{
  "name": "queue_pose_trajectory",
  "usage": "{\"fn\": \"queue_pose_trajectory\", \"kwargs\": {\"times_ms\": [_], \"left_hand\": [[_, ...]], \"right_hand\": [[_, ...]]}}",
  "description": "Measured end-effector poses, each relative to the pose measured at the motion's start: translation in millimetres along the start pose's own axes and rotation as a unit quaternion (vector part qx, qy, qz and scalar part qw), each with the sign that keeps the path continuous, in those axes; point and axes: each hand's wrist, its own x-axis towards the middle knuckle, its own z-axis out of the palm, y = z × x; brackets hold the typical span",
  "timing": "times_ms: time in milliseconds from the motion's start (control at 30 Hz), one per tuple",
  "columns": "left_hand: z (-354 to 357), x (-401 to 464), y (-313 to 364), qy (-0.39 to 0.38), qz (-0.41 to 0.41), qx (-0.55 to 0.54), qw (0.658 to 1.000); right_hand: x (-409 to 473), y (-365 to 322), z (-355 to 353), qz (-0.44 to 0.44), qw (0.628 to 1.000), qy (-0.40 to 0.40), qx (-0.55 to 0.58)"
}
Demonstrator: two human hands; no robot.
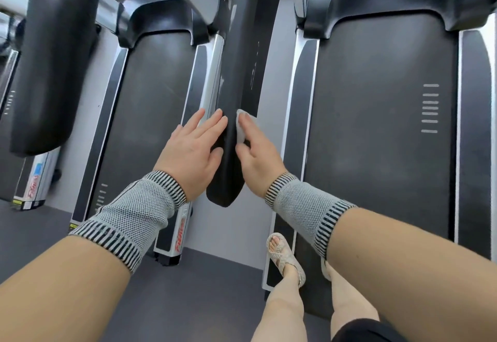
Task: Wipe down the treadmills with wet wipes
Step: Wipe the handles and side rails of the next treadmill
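A long black treadmill handrail (243,67) runs down the middle of the view toward me, ending in a rounded tip. My left hand (192,150) lies flat against its left side with fingers spread and thumb on the rail. My right hand (256,157) presses a white wet wipe (241,129) against the rail's right side. The wipe is mostly hidden under my fingers. Both wrists wear grey knitted sleeves.
The treadmill belt (382,126) lies under me to the right; my sandalled foot (285,257) stands on its left side rail. A second treadmill (153,94) is on the left, with another black handrail (51,53) beyond it. Dark grey floor (199,296) lies between the machines.
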Motion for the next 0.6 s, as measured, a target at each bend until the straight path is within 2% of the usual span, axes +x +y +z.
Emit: {"fn": "queue_pose_trajectory", "kwargs": {"times_ms": [167, 333, 500, 600], "left_hand": [[0, 0, -1, 0.016, 0.0, -0.008, 1.0], [0, 1, 2, 0.007, -0.002, 0.002, 1.0], [-3, 0, 2, 0.01, -0.003, -0.007, 1.0], [-3, 1, 3, 0.008, 0.002, -0.003, 1.0]], "right_hand": [[-29, 16, 15, 0.021, 0.999, -0.029, 0.014], [23, 16, -5, 0.084, 0.996, 0.024, 0.007], [-23, 20, 2, 0.105, 0.993, -0.048, -0.007], [-6, 21, -2, 0.111, 0.993, -0.036, -0.019]]}}
